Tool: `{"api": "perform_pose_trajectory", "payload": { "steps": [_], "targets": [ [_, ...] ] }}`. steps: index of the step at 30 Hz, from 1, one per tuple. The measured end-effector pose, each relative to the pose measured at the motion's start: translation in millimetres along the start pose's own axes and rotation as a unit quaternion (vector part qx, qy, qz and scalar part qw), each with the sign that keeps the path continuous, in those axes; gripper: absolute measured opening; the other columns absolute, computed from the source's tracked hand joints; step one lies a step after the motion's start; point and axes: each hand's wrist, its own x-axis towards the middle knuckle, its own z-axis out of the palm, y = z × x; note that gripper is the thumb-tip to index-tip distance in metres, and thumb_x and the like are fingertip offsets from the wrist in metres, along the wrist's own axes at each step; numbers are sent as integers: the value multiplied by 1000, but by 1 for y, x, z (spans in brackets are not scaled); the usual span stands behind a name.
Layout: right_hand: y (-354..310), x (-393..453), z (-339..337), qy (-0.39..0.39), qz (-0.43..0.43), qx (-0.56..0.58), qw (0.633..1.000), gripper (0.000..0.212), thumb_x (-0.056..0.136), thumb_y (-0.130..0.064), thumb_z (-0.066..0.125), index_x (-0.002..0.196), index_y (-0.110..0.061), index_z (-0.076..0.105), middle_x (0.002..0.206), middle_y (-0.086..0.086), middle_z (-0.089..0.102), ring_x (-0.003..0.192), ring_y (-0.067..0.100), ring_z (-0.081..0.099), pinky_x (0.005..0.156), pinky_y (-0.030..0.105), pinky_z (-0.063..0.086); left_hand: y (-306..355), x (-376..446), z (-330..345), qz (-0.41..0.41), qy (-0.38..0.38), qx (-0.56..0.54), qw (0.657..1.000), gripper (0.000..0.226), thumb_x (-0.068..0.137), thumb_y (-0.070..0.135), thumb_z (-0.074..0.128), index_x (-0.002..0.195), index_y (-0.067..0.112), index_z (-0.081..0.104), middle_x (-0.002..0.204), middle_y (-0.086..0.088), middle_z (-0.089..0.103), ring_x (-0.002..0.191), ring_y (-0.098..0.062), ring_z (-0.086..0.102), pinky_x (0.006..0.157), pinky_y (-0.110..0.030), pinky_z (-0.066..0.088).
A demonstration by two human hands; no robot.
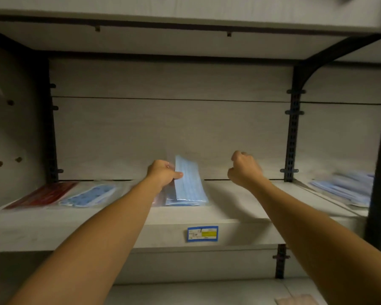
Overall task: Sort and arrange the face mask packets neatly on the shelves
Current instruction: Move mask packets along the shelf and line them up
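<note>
My left hand (163, 173) grips a light blue face mask packet (188, 179) by its left edge and holds it tilted up over a small stack of packets (180, 202) in the middle of the pale wooden shelf (97, 230). Further left on the shelf lie a red packet (42, 194) and a blue patterned packet (88, 194), flat and side by side. My right hand (244, 168) hovers above the shelf to the right of the raised packet, its fingers curled into a fist with nothing in it.
More light blue packets (348, 188) lie on the neighbouring shelf at the right, behind a black upright (291, 133). A blue and yellow price label (202, 233) sticks to the shelf's front edge. A pinkish packet (299, 301) shows on the lower shelf.
</note>
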Motion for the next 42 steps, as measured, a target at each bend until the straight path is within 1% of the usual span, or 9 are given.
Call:
{"api": "perform_pose_trajectory", "payload": {
  "steps": [3,8,10,13,18,23,32,36,42],
  "targets": [
    [6,-8,11,0,-9,-1,1000,39,85,-7,56,124,-6,54,123,14,57,112,34,54,86,39,51,-1,-4,7,37,9,132,991,41,79,20,85,116,8,71,115,-7,68,102,-23,65,82,-27,50],
    [7,-14,29,-18,-35,-22,999,39,86,-6,54,125,-8,54,125,10,58,113,31,53,88,41,53,-3,-9,13,81,25,303,949,40,83,31,79,119,17,66,120,-6,66,105,-26,64,86,-36,56],
    [7,-13,33,-21,-45,-33,998,37,87,-7,54,124,-8,54,125,10,58,112,30,54,88,41,53,-5,-8,14,108,47,378,918,53,86,37,77,130,14,59,129,-8,61,114,-28,60,90,-38,54],
    [10,-13,38,-28,-45,-39,998,35,89,-11,56,123,-9,55,124,10,58,112,30,54,89,42,53,-9,-4,17,145,83,426,889,69,84,43,77,138,11,48,138,-11,52,128,-30,48,99,-39,45],
    [13,-16,40,-29,-29,-49,998,33,91,-14,57,123,-10,55,125,10,58,112,31,55,90,43,53,-12,-6,20,200,122,467,853,53,91,40,68,133,13,51,135,-10,50,128,-29,45,102,-38,40],
    [17,-25,30,-22,-18,-63,998,34,91,-13,57,125,-10,55,125,10,58,111,30,55,88,42,53,-6,-13,23,231,98,493,833,40,98,29,56,135,16,53,136,-7,54,128,-27,47,102,-37,39],
    [15,-62,-10,14,-30,-120,992,32,90,-12,54,121,-12,60,118,10,61,105,30,57,80,40,54,13,-30,34,343,52,513,785,25,97,20,49,114,19,67,119,-2,69,111,-26,63,92,-32,43],
    [20,-75,-32,6,-17,-142,990,33,92,-15,55,124,-14,59,118,9,61,97,29,60,80,42,57,21,-40,44,358,21,496,791,26,97,21,48,113,18,69,115,-4,70,105,-27,65,88,-31,46],
    [42,-97,-60,-27,7,-174,984,31,91,-15,56,122,-12,59,115,9,61,94,28,60,78,37,56,48,-59,58,345,-27,465,815,23,96,23,50,106,17,70,105,-6,71,93,-29,66,72,-31,49]
  ]
}}
